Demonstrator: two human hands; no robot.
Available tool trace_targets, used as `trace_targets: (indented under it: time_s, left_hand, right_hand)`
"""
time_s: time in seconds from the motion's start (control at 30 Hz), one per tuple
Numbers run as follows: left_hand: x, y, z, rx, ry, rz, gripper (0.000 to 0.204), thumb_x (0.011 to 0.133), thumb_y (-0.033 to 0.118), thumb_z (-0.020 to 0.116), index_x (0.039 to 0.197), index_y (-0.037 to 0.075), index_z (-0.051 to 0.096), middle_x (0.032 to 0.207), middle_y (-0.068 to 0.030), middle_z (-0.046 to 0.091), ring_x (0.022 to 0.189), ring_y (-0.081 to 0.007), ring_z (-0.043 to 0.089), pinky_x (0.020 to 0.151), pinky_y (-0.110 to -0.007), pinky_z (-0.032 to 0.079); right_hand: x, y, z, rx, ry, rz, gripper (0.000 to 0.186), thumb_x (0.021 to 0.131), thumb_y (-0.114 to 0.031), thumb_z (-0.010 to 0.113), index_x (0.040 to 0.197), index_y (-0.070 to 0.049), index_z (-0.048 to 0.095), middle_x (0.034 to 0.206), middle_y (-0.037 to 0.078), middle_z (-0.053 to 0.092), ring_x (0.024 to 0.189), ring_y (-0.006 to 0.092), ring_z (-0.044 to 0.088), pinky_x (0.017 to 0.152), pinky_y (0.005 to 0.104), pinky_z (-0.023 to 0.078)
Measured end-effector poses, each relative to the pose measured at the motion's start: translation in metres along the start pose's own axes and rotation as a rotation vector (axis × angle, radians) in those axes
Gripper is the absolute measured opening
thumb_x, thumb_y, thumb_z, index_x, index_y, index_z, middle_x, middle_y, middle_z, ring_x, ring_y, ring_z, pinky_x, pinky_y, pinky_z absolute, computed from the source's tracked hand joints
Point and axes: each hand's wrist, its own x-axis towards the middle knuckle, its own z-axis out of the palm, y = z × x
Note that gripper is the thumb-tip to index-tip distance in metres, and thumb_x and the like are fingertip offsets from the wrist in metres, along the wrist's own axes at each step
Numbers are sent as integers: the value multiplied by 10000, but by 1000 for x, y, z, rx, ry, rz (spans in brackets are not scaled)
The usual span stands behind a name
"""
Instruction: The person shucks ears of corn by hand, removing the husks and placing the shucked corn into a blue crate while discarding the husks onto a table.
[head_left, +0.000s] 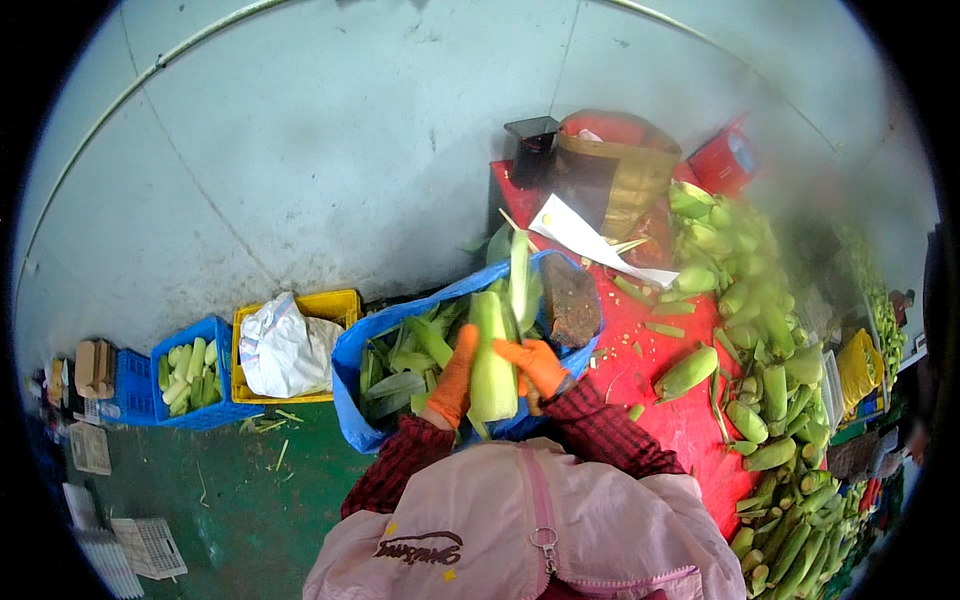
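Observation:
In front of me an ear of corn [491,365], still wrapped in pale green husk, stands nearly upright between my hands. My left hand [455,380], in an orange glove, is closed along its left side. From the right, my right hand [537,366], also gloved in orange, is closed against the ear, with part of its fingers hidden. A loosened husk leaf [519,282] sticks up behind the ear. Beneath lies a blue bag-lined container [349,352] full of stripped husks [398,385]. A dark brown block-like object [572,305] sits at its right side.
To the right, a red table [697,437] bears a single ear [686,375], a large corn pile [770,410], a white sheet [590,240] and a brown bag [610,185]. Leftward stand a yellow crate [345,308] with a white sack and a blue crate [215,408] of corn.

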Motion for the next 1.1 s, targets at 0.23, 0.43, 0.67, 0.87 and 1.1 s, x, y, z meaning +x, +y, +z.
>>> trace_targets:
  time_s: [0.23,0.43,0.67,0.87,1.1]
  left_hand:
    - [17,-5,18,699,235,187,552,977,464,586,1329,39,573,1137,-35,645,1032,-146,565,929,-300,440]
    - [10,-2,29,625,134,154,563,973,493,590,1287,26,603,1095,-31,637,976,-122,562,880,-290,454]
    - [23,-9,3,684,136,171,587,986,480,572,1344,14,553,1164,-50,629,1045,-145,563,937,-298,446]
    - [24,-16,25,779,135,327,587,973,395,604,1412,22,494,1275,-115,598,1184,-202,546,1014,-329,425]
    - [20,-11,8,494,100,75,557,918,393,698,1315,25,571,1172,-70,645,1041,-154,603,909,-320,484]
  right_hand:
    - [5,7,-17,-152,38,19,354,821,-300,805,898,25,686,665,83,639,448,161,580,419,285,452]
    - [5,8,-19,-76,176,15,168,809,-107,668,913,21,702,676,110,664,430,200,587,420,299,479]
    - [4,21,-37,141,187,60,238,790,-138,642,963,18,688,707,119,657,455,230,581,433,348,473]
    - [2,15,-32,203,171,36,150,771,-95,665,877,10,684,639,106,633,409,204,560,397,307,456]
    - [-13,-7,-28,260,-34,55,176,781,-118,661,903,8,686,667,94,647,433,187,571,408,287,458]
